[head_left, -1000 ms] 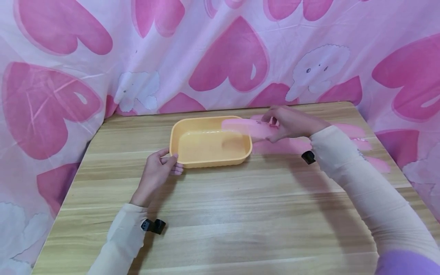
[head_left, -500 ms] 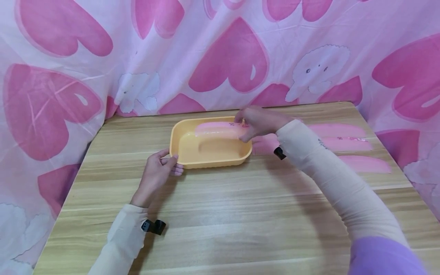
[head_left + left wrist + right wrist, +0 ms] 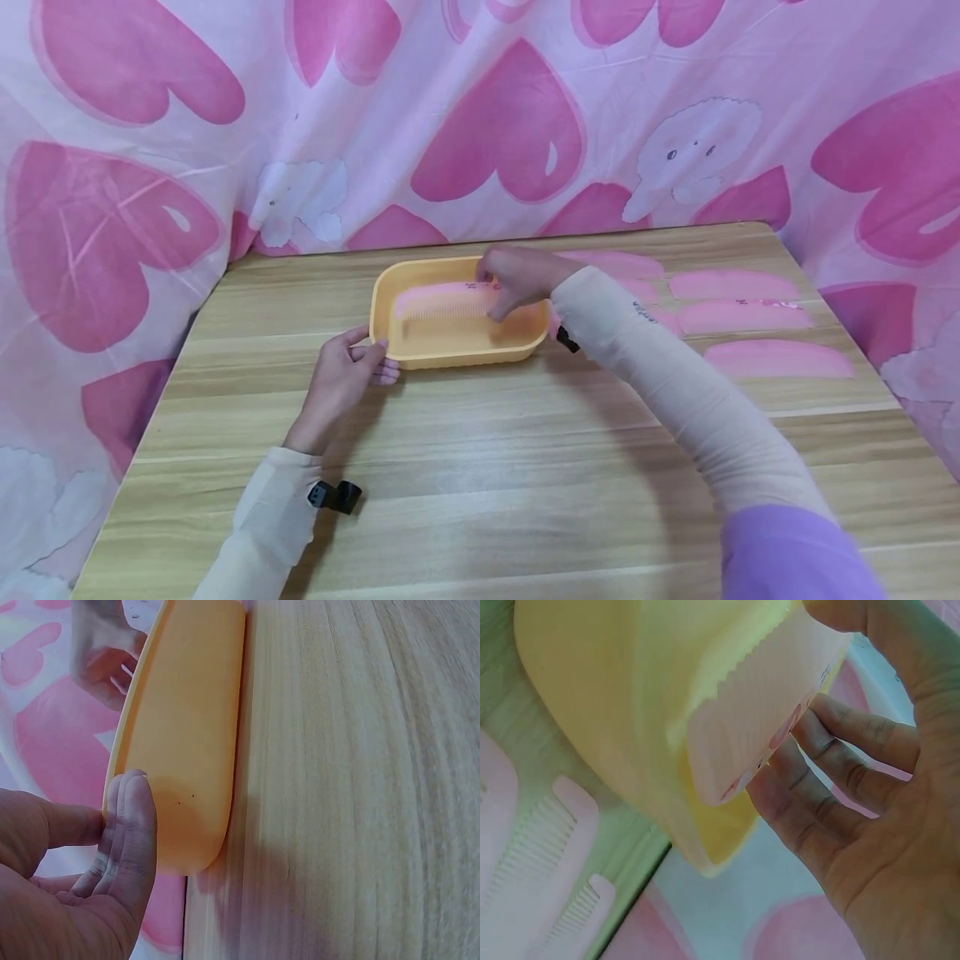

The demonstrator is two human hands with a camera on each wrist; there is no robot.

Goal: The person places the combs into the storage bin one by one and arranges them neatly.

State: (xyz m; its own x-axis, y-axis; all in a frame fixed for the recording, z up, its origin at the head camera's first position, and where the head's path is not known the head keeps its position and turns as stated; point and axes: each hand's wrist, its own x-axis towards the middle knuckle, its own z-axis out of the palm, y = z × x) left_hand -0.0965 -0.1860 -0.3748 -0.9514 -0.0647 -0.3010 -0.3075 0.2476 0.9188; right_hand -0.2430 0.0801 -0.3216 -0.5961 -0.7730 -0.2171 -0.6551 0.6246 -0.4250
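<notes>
A yellow plastic tray (image 3: 465,360) with rounded corners sits near the back of the table. My left hand (image 3: 341,371) pinches its left front corner, thumb on the rim and fingers against the outer wall (image 3: 184,735). Inside the tray's walls, a pink comb (image 3: 435,302) is held lengthwise by my right hand (image 3: 528,275), its teeth toward me. Thumb and fingers grip the comb near its right end. The right wrist view shows the fingertips along the printed spine of the comb (image 3: 754,705), with the thumb on the opposite side.
Several more pink combs lie on the wooden table (image 3: 480,483) right of the tray, such as a front one (image 3: 780,358) and a back one (image 3: 615,265); my right forearm partly covers some. A heart-patterned pink curtain (image 3: 498,125) hangs behind the table.
My right hand has carried the comb left from over the tray's right edge and lowered it inside. More combs show behind the forearm. The left hand and tray have stayed put.
</notes>
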